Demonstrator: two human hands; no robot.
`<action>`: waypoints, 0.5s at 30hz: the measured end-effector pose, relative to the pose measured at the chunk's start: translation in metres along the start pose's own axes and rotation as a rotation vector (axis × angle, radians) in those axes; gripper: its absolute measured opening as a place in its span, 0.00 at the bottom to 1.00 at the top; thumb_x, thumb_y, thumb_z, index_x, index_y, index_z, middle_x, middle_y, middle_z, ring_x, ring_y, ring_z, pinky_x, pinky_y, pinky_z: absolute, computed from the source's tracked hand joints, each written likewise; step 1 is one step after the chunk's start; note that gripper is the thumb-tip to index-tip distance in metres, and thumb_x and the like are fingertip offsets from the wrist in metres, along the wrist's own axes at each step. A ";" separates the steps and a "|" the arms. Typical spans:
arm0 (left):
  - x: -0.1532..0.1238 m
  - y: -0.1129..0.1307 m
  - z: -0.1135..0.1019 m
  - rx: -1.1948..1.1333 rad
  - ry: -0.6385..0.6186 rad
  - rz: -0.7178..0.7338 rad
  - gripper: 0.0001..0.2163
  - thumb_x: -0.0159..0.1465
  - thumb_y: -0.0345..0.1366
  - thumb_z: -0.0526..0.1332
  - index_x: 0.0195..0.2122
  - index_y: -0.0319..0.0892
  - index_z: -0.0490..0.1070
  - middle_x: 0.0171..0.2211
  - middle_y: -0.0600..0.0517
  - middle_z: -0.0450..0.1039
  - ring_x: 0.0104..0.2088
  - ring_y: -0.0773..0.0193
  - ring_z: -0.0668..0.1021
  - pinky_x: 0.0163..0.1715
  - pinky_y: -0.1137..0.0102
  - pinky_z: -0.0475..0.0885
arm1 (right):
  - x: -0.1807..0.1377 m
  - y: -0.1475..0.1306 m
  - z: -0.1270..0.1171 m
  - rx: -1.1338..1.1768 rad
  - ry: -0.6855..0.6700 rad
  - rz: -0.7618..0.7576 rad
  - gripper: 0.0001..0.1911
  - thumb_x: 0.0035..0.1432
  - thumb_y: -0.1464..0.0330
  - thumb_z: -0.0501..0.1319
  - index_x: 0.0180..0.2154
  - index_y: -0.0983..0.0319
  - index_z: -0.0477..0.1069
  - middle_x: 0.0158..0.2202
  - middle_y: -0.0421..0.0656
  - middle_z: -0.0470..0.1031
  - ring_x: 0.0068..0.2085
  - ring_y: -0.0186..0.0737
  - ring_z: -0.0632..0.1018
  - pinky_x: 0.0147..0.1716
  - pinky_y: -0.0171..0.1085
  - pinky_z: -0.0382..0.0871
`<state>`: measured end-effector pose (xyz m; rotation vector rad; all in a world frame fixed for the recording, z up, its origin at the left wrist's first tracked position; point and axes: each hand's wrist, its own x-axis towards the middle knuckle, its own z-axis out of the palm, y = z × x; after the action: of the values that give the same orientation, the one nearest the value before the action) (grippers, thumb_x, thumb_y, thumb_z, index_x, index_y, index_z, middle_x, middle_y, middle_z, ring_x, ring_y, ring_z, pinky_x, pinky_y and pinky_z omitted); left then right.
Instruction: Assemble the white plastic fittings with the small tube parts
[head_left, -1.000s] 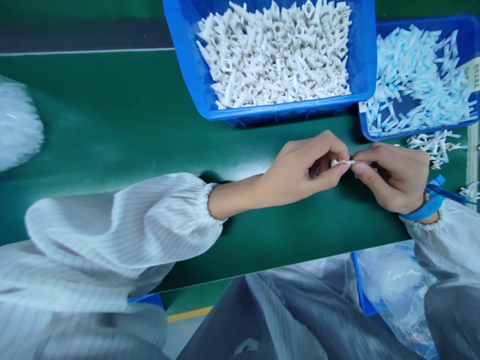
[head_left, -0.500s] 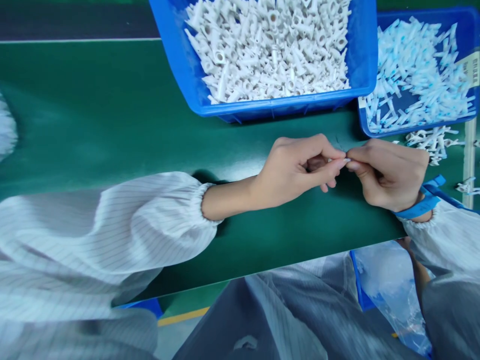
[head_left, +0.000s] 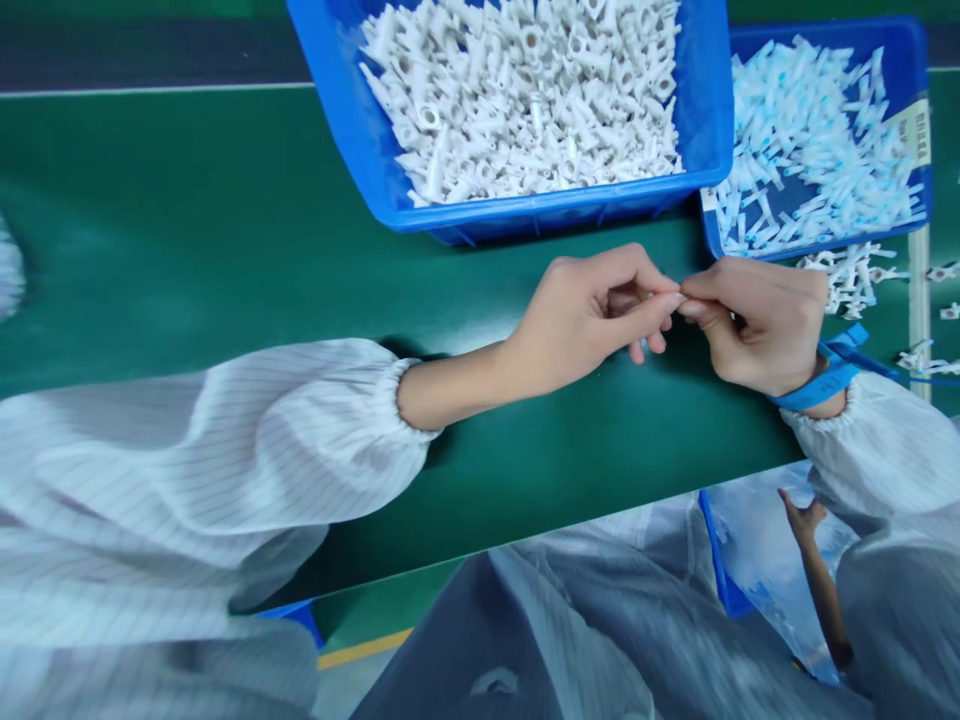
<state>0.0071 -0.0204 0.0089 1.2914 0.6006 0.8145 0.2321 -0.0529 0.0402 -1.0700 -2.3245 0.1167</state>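
Observation:
My left hand [head_left: 589, 315] is closed in a pinch, thumb against forefinger, above the green table [head_left: 247, 230]. Its fingertips meet those of my right hand [head_left: 761, 320], which is pinched too and wears a blue wrist strap [head_left: 821, 380]. Whatever the two pinches hold is very small and almost wholly hidden by the fingers. Just beyond my hands stands a deep blue bin [head_left: 525, 205] heaped with white tapered plastic pieces [head_left: 517, 100]. Beside it on the right, a shallow blue tray [head_left: 825, 243] carries translucent tubes with light-blue ends [head_left: 810, 130].
A pile of small white parts [head_left: 851, 280] lies in front of the tray, with more [head_left: 930, 358] farther right. Another person's hand [head_left: 802, 520] is over a clear plastic bag [head_left: 750, 530] below the table edge. A white rounded thing [head_left: 9, 270] shows at far left.
Both hands have shifted slightly up and left in view, still pinched together, as the whole view shifted too. A small white tip seen between the fingertips is now hidden. The other person's hand came into view.

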 end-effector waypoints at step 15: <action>0.030 0.002 -0.043 0.813 -0.145 0.657 0.30 0.86 0.58 0.51 0.71 0.42 0.78 0.67 0.38 0.81 0.66 0.48 0.84 0.64 0.57 0.81 | -0.005 0.094 -0.117 0.410 -0.703 0.359 0.28 0.74 0.43 0.70 0.33 0.58 0.89 0.21 0.34 0.80 0.18 0.22 0.75 0.17 0.35 0.54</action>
<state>-0.0094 0.0297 0.0043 2.3466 0.3898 1.0334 0.3599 -0.0109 0.1065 -1.3548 -2.4729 1.2226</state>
